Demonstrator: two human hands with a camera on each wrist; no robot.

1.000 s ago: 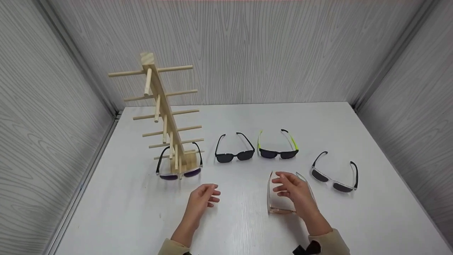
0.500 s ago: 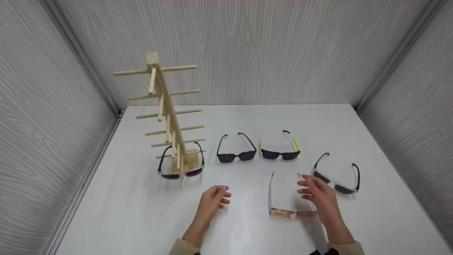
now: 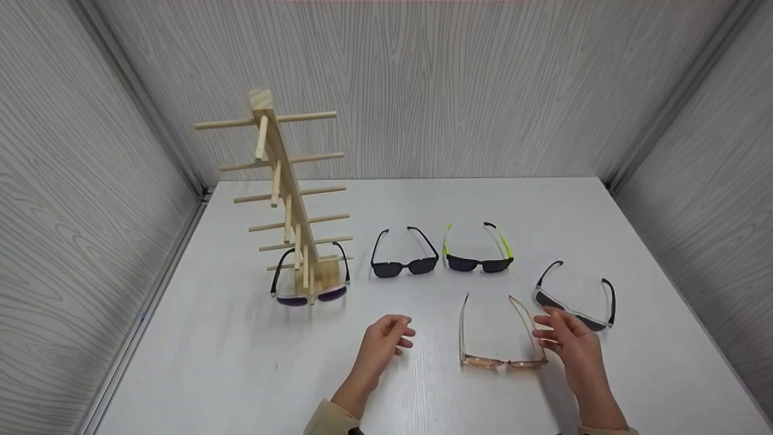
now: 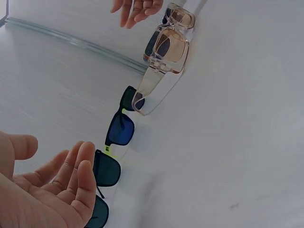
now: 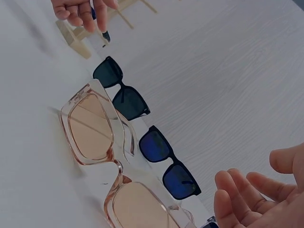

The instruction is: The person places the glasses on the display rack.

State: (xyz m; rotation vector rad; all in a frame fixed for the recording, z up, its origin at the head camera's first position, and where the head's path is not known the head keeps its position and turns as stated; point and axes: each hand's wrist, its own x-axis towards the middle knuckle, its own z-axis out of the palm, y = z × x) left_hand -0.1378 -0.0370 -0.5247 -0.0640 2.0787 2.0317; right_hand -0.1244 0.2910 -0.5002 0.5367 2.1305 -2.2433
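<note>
My left hand (image 3: 383, 344) hovers over the table left of the peach-tinted clear-framed glasses (image 3: 483, 362), its fingers loosely bent around nothing. To their right is my right hand (image 3: 574, 353), also holding nothing; it covers part of the grey-lensed sunglasses (image 3: 612, 302) with clear front and black temples. In the right wrist view, a gap separates this hand from the peach-tinted glasses (image 5: 90, 126). Black sunglasses (image 3: 404, 267) and black sunglasses with yellow-green temples (image 3: 480, 264) lie farther back. Purple-lensed glasses (image 3: 332, 294) hang at the bottom of the wooden display stand (image 3: 284, 163).
The stand rises at the left, with several pegs (image 3: 308, 116) sticking out sideways and toward me. A white table (image 3: 211, 362) carries everything. Grey wood-grain panels (image 3: 453, 90) enclose it at the back and both sides.
Both hands have shifted right. My right hand has moved off the peach-tinted glasses, uncovering their front, and now overlaps the grey-lensed pair. The glasses stay where they were; the view shifted slightly.
</note>
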